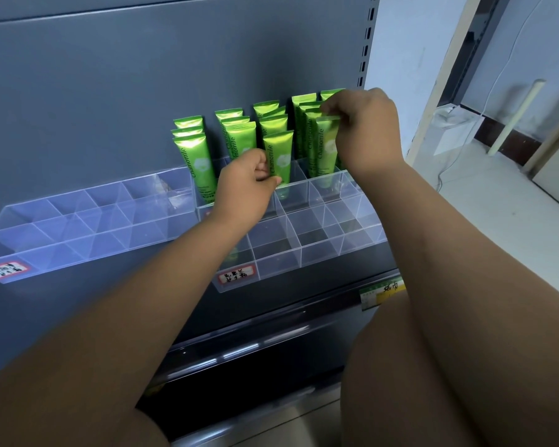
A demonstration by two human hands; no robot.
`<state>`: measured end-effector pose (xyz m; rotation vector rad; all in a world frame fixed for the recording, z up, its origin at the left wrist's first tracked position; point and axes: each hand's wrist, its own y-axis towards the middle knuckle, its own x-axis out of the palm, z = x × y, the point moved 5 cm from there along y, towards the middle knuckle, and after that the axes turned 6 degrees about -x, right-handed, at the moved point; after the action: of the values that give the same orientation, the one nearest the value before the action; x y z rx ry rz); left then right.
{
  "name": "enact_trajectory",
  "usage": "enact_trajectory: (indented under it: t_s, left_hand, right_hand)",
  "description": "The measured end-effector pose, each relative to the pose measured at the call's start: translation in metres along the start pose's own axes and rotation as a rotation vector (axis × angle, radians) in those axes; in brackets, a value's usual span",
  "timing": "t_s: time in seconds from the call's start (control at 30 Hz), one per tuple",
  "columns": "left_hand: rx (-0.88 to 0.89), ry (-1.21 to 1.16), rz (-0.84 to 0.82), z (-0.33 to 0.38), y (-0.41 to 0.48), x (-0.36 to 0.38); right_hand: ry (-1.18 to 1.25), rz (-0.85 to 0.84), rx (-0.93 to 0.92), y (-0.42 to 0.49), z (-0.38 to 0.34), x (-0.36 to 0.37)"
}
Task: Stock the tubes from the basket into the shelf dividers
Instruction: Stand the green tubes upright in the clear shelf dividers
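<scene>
My left hand [246, 175] pinches a green tube [279, 159] standing in the clear shelf divider [304, 227]. My right hand [365, 130] pinches the top of another tube [325, 146] at right. Back compartments hold upright tubes; front ones hold none.

Two bare hands, the left hand [246, 175] and the right hand [365, 130], two clear acrylic divider trays [78, 227] side by side, two red-bordered handwritten labels [236, 275], one green and yellow shelf tag [383, 293], and about sixteen upright shiny green Chamomile tubes [196, 153], some overlapping.
</scene>
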<state>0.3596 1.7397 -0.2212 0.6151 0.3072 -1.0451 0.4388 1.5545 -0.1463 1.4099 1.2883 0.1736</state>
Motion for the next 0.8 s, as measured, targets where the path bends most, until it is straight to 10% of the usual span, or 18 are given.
enact_trajectory:
  t_s: [0.43,0.8]
  left_hand:
    - [0.006,0.005,0.002,0.001,-0.001,0.000]
    - [-0.008,-0.072,0.045,-0.001,0.000,0.001]
  right_hand:
    - [-0.093,0.108,-0.117,0.002,-0.011,-0.006]
    - [-0.042,-0.165,-0.265,-0.005,-0.047,0.025]
